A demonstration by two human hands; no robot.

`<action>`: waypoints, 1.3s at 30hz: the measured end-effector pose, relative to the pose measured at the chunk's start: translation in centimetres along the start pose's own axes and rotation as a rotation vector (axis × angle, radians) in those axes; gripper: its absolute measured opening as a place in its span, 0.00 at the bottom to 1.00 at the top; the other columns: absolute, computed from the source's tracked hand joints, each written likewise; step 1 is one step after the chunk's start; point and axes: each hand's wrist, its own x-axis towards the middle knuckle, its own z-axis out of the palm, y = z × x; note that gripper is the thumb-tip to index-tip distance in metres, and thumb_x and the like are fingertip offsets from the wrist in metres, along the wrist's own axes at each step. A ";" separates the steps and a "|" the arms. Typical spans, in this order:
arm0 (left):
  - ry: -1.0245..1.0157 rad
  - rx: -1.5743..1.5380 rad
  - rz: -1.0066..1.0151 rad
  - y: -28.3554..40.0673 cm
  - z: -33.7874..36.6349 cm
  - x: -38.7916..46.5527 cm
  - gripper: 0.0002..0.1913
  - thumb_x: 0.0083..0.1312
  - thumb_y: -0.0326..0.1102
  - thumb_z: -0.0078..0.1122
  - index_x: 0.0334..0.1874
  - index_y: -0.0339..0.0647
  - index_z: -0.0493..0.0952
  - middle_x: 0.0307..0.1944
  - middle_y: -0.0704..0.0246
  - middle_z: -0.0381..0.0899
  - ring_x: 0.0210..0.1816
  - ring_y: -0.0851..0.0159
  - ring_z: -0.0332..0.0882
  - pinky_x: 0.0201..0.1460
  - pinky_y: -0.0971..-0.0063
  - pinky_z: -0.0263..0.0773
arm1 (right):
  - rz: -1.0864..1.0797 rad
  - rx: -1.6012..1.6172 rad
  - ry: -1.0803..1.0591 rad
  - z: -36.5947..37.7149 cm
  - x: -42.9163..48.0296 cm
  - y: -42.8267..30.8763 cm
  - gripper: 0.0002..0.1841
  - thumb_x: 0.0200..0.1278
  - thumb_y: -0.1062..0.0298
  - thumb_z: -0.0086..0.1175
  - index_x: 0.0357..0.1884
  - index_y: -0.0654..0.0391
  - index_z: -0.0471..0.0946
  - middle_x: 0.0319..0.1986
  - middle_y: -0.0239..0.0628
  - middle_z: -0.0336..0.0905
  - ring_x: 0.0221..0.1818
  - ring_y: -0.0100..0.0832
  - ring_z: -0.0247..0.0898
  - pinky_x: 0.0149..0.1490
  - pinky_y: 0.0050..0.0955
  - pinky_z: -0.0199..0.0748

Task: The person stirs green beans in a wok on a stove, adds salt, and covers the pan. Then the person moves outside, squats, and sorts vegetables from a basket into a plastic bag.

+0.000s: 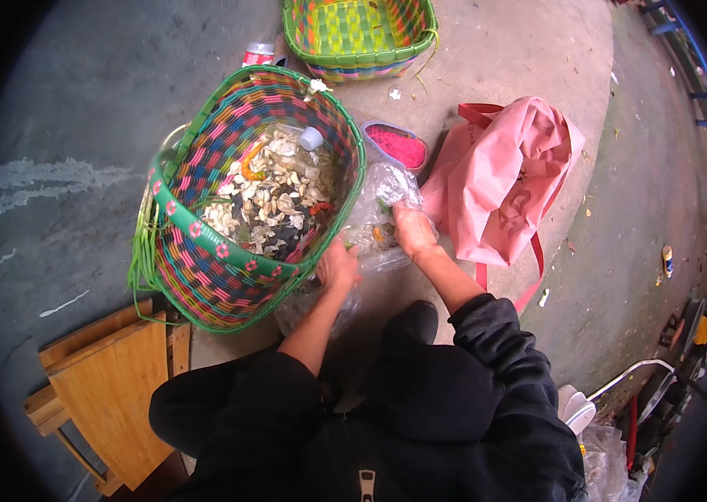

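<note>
A large woven plastic basket point(168, 251) with a green rim stands tilted in front of me. Inside lie pale dry peelings point(278, 204), an orange-red chili pepper point(250, 164) and a small whitish plastic cup point(310, 138). Right of the basket, my right hand point(415, 229) grips a clear plastic bag point(384, 188) with some bits showing through it. My left hand point(338, 263) is by the basket's lower right rim, against the clear plastic; its fingers are partly hidden and something small and green shows at them. Green stalks point(145, 251) hang at the basket's left side.
A pink fabric bag point(491, 188) with red straps is at the right, beside a pink-soled slipper point(397, 145). Beyond the large basket are a smaller green-rimmed basket point(359, 61) and a red-and-white can point(258, 55). A folded wooden stool point(115, 383) lies at lower left.
</note>
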 end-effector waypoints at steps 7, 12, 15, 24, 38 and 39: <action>-0.006 -0.380 -0.019 -0.7 -0.3 -0.3 0.20 0.58 0.41 0.65 0.54 0.47 0.79 0.37 0.55 0.85 0.41 0.51 0.83 0.46 0.59 0.75 | 0.141 0.663 -0.007 -0.6 -0.4 2.3 0.13 0.57 0.72 0.59 0.43 0.66 0.79 0.40 0.54 0.82 0.42 0.47 0.81 0.48 0.40 0.77; -0.035 -0.114 0.160 -0.5 0.4 0.2 0.14 0.67 0.37 0.57 0.51 0.39 0.76 0.40 0.57 0.83 0.32 0.52 0.83 0.38 0.57 0.77 | 0.222 0.620 0.103 -1.6 -0.1 0.3 0.09 0.59 0.74 0.61 0.41 0.63 0.77 0.26 0.39 0.79 0.30 0.26 0.75 0.39 0.28 0.73; 0.142 0.139 0.306 -0.5 2.2 1.6 0.09 0.67 0.36 0.55 0.44 0.40 0.75 0.35 0.56 0.83 0.35 0.48 0.83 0.37 0.53 0.77 | 0.048 0.243 0.221 -0.9 1.0 -1.5 0.10 0.57 0.74 0.58 0.41 0.64 0.77 0.31 0.52 0.82 0.34 0.48 0.81 0.44 0.42 0.76; 0.140 0.394 0.486 -0.7 3.5 3.0 0.08 0.68 0.37 0.54 0.46 0.44 0.73 0.35 0.54 0.82 0.37 0.45 0.82 0.37 0.52 0.77 | 0.021 0.082 -0.081 -0.4 1.9 -0.6 0.11 0.58 0.71 0.53 0.41 0.64 0.76 0.38 0.60 0.79 0.45 0.60 0.75 0.48 0.53 0.73; -1.023 -1.626 -0.042 1.2 -4.4 -2.1 0.09 0.74 0.36 0.49 0.53 0.47 0.72 0.50 0.59 0.78 0.45 0.61 0.79 0.38 0.76 0.71 | 0.229 1.305 -0.193 -8.0 -5.6 -1.2 0.04 0.67 0.69 0.58 0.39 0.53 0.75 0.25 0.26 0.75 0.18 0.13 0.59 0.20 0.16 0.50; -1.041 -1.638 -0.015 1.5 -4.8 -2.4 0.09 0.73 0.37 0.49 0.53 0.47 0.72 0.50 0.59 0.78 0.46 0.60 0.79 0.39 0.75 0.72 | 0.301 1.294 -0.188 -8.8 -6.3 -1.4 0.04 0.67 0.68 0.58 0.39 0.53 0.75 0.27 0.27 0.76 0.18 0.13 0.60 0.20 0.16 0.51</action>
